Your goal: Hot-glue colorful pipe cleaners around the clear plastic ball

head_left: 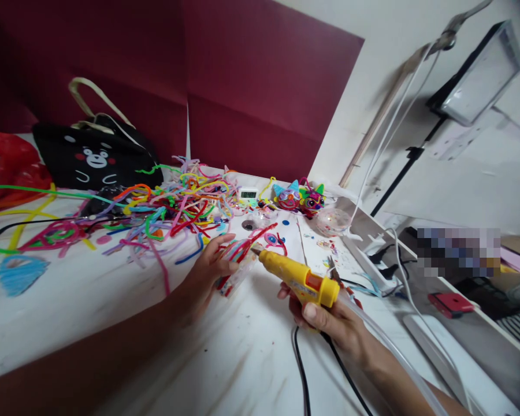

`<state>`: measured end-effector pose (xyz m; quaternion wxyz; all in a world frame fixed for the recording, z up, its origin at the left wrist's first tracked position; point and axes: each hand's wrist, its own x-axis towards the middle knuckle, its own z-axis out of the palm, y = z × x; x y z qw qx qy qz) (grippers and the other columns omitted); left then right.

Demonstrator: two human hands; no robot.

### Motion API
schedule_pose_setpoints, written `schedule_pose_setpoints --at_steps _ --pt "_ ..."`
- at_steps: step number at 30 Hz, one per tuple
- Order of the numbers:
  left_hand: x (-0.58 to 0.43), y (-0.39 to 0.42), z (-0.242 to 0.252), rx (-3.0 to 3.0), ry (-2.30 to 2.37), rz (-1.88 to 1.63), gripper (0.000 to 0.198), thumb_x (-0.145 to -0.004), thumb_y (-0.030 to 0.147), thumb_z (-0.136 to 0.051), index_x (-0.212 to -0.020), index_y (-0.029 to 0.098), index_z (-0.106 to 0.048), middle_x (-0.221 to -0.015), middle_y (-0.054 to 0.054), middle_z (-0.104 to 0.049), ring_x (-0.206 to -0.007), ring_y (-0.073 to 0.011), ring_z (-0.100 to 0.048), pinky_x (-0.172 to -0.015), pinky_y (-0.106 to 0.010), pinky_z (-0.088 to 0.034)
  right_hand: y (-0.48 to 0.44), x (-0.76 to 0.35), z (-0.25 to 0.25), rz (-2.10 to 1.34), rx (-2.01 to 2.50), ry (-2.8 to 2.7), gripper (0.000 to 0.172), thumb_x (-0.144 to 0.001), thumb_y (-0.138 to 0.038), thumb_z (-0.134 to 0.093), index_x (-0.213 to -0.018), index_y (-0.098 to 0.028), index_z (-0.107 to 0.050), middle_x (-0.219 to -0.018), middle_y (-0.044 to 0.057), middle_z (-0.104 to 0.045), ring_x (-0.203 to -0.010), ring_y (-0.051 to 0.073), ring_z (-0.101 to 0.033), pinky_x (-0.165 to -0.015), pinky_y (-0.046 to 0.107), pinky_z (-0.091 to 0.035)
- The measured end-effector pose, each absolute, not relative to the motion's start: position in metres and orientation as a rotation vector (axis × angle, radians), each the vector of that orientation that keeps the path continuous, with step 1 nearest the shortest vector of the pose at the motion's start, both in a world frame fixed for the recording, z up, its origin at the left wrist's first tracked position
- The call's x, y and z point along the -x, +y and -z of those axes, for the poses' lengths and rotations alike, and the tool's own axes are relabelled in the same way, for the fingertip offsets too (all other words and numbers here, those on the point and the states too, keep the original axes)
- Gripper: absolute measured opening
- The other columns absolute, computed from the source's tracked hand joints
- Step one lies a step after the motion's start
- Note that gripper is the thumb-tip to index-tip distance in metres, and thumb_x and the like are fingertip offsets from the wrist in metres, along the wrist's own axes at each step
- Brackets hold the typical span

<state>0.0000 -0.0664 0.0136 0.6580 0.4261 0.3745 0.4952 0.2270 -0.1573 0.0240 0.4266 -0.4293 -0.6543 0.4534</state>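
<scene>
My right hand (320, 318) grips a yellow hot glue gun (299, 274) by its handle, with a long clear glue stick (385, 341) trailing out of the back. The nozzle points left, right at or just beside a small craft piece (238, 257) wrapped in red, pink and pale pipe cleaners. My left hand (210, 266) pinches that piece between thumb and fingers; its far side is hidden. Just beyond the nozzle lies a blue-and-pink eye-like shape (274, 238) with red pipe cleaner by it.
A tangled heap of pipe cleaners (186, 202) spreads at the back left, before a black bag (97, 153). Two decorated cat-like masks (288, 196), a small digital clock (248, 193) and a clear bowl (333, 221) stand behind. A power strip (377, 263) lies right; the gun's black cord (301, 370) runs toward me.
</scene>
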Motion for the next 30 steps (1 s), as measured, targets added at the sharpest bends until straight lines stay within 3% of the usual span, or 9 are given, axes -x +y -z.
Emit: schedule_pose_setpoints --at_steps 5,9,13,21,30 --pt "0.0 -0.065 -0.012 -0.957 0.881 -1.127 0.077 -0.056 0.026 -0.074 -0.13 0.023 -0.055 -0.094 -0.001 -0.076 -0.089 -0.0223 -0.071 -0.074 -0.028 -0.051 -0.164 -0.22 -0.034 -1.08 1.08 -1.693 0.04 -0.09 -0.061 -0.06 -0.103 -0.025 -0.074 -0.096 0.005 -0.066 -0.076 0.02 -0.056 -0.069 0.032 -0.043" --pt "-0.001 -0.064 -0.01 -0.955 0.879 -1.132 0.075 -0.055 0.025 -0.074 -0.128 0.023 -0.056 -0.095 0.0 -0.076 -0.086 -0.0205 -0.07 -0.075 -0.028 -0.051 -0.164 -0.22 -0.035 -1.075 1.074 -1.73 0.041 -0.09 -0.061 -0.059 -0.103 -0.025 -0.074 -0.092 0.005 -0.065 -0.082 0.023 -0.058 -0.074 0.034 -0.045" --pt "0.0 -0.063 -0.01 -0.984 0.886 -1.13 0.072 -0.057 0.026 -0.072 -0.127 0.023 -0.055 -0.093 0.0 -0.075 -0.078 -0.0194 -0.068 -0.066 -0.026 -0.05 -0.161 -0.224 -0.031 -1.099 1.09 -1.689 0.04 -0.09 -0.059 -0.06 -0.105 -0.024 -0.073 -0.085 0.004 -0.062 -0.072 0.019 -0.053 -0.074 0.035 -0.044" --pt "0.0 -0.065 -0.014 -0.977 0.873 -1.116 0.074 -0.057 0.027 -0.073 -0.128 0.023 -0.055 -0.096 -0.001 -0.076 -0.08 -0.0207 -0.068 -0.066 -0.027 -0.05 -0.153 -0.233 -0.017 -1.088 1.088 -1.617 0.044 -0.091 -0.059 -0.06 -0.11 -0.022 -0.071 -0.079 0.003 -0.057 -0.066 0.016 -0.047 -0.062 0.03 -0.038" --pt "0.0 -0.066 -0.013 -0.966 0.871 -1.139 0.069 -0.057 0.025 -0.073 -0.124 0.026 -0.058 -0.084 0.002 -0.073 -0.079 -0.0197 -0.066 -0.07 -0.028 -0.049 -0.164 -0.219 -0.034 -1.061 1.105 -1.654 0.034 -0.087 -0.06 -0.065 -0.103 -0.033 -0.077 -0.083 0.004 -0.064 -0.073 0.022 -0.057 -0.068 0.034 -0.046"
